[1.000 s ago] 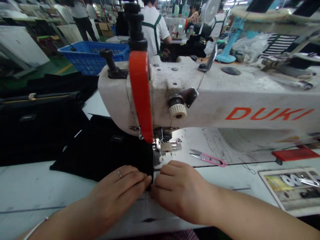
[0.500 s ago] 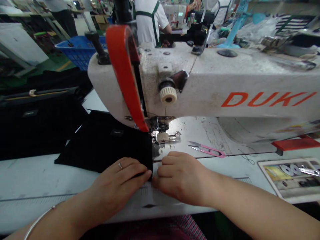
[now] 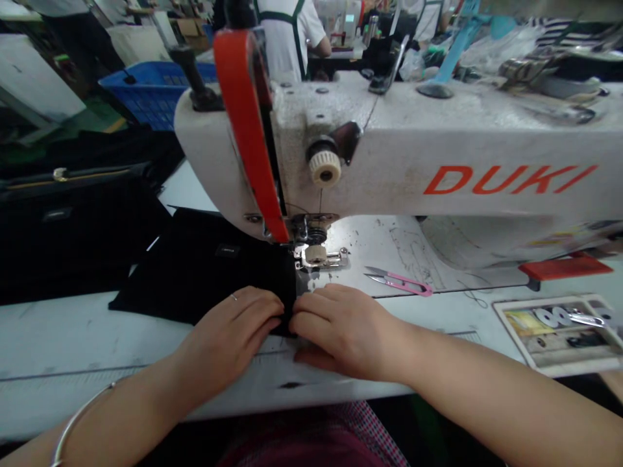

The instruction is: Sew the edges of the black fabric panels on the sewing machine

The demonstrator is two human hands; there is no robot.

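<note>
A black fabric piece (image 3: pixel 204 266) with a small label lies flat under the head of a white DUKI sewing machine (image 3: pixel 389 149), its right edge by the presser foot (image 3: pixel 318 257). My left hand (image 3: pixel 231 331) rests on the fabric's near right corner with fingers curled and pressed down. My right hand (image 3: pixel 341 327) meets it fingertip to fingertip, fingers bent, pinching the same fabric edge just in front of the presser foot. A red guard (image 3: pixel 248 130) hangs down the machine's front.
Pink thread snips (image 3: pixel 399 282) lie on the table right of the foot. A tray of small parts (image 3: pixel 559 327) sits at the right. A stack of black fabric and bags (image 3: pixel 63 227) fills the left. A blue basket (image 3: pixel 146 97) and several workers are behind.
Both hands have moved slightly closer to the presser foot and closer together on the fabric's corner. The camera has shifted a little lower.
</note>
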